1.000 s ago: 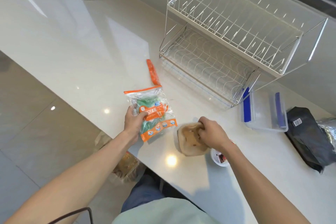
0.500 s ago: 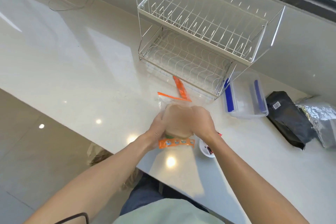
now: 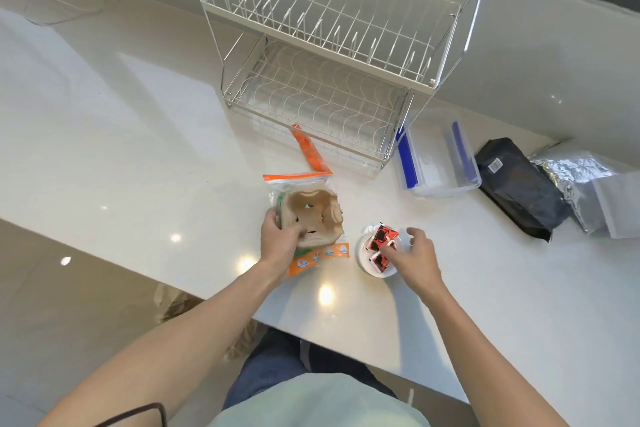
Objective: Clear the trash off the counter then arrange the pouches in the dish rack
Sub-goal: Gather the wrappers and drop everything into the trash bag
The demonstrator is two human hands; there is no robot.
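Note:
My left hand (image 3: 280, 242) grips a brown pulp cup carrier (image 3: 311, 215) stacked on a clear orange-edged plastic bag (image 3: 320, 251), both low over the white counter (image 3: 138, 149). My right hand (image 3: 414, 255) hovers with fingers apart over a small white dish (image 3: 367, 269) that holds red and black sachets (image 3: 381, 239). An orange torn strip (image 3: 309, 152) lies in front of the two-tier wire dish rack (image 3: 332, 42). At the right lie a black pouch (image 3: 519, 187) and a silver foil pouch (image 3: 581, 180).
A clear box with blue clips (image 3: 436, 163) sits beside the rack's right foot. A white cable (image 3: 65, 0) lies at the far left. A brown paper bag (image 3: 173, 302) stands on the floor below the counter's edge.
My right hand let go of the cup carrier and moved right to the white dish. The carrier now rests on the bag in my left hand.

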